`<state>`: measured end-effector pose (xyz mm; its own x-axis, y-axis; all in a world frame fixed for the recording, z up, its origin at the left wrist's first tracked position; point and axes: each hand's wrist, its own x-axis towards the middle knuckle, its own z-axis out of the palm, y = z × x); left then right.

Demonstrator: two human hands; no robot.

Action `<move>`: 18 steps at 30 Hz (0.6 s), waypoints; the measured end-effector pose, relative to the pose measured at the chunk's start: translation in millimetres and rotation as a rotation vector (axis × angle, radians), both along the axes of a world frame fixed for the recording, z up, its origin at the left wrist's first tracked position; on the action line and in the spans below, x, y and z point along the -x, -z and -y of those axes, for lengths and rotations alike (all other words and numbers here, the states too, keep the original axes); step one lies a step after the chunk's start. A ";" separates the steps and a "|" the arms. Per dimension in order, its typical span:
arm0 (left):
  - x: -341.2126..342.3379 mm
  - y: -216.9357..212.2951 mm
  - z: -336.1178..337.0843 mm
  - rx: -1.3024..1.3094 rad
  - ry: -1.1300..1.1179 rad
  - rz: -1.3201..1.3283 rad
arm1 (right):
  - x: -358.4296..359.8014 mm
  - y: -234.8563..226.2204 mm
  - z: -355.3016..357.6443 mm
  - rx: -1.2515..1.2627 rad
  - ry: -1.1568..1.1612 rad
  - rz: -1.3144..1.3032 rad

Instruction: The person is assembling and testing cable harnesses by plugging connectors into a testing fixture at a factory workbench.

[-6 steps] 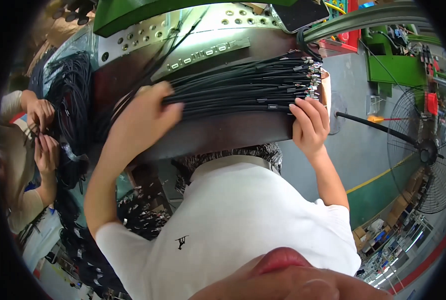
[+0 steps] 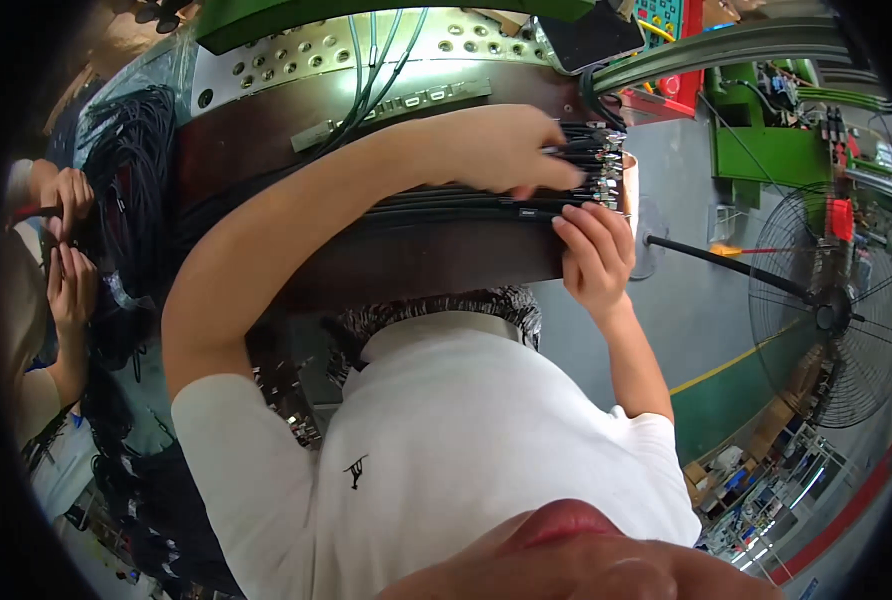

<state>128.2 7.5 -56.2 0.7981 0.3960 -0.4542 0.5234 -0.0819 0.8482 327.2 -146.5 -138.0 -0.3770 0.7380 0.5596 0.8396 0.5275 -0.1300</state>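
Observation:
A thick bundle of black cables (image 2: 446,202) lies lengthwise on the dark brown table, its metal-tipped connector ends (image 2: 609,165) gathered at the right. My left hand (image 2: 506,150) is over the bundle, blurred, with thumb and fingers apart near those ends. The left forearm hides much of the cables. At the table's right corner, my right hand (image 2: 601,245) has its fingers curled together on the end of the nearest cable, beside a small dark label sleeve (image 2: 529,212). Its fingertips cover the tip of that cable.
A metal fixture strip (image 2: 396,112) sits behind the bundle, with loose cables (image 2: 366,85) crossing it. More black cables (image 2: 131,160) hang at the left, near a co-worker's hands (image 2: 71,230). A large floor fan (image 2: 831,310) stands at the right; a green machine part (image 2: 366,15) overhangs the back.
My left hand has swept right along the bundle, from its left part to near the connector ends. My right hand stays at the nearest cable's end. The view has shifted slightly.

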 end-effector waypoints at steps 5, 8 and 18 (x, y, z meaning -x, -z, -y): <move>-15.7 -2.1 38.0 0.460 -0.305 0.409 | -0.9 -9.6 -20.3 0.054 -0.112 -0.126; 14.7 -7.1 82.6 0.711 -0.593 0.561 | 35.7 -26.7 -81.1 0.058 -0.151 -0.076; 63.1 33.6 106.0 0.652 -0.975 0.583 | 57.3 -14.8 -153.6 0.443 -0.479 -0.145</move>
<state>65.1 -98.5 -89.8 0.4531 0.7588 -0.4679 -0.3210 0.6285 0.7085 269.8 7.0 -123.2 -0.6636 0.6798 0.3121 0.4837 0.7082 -0.5143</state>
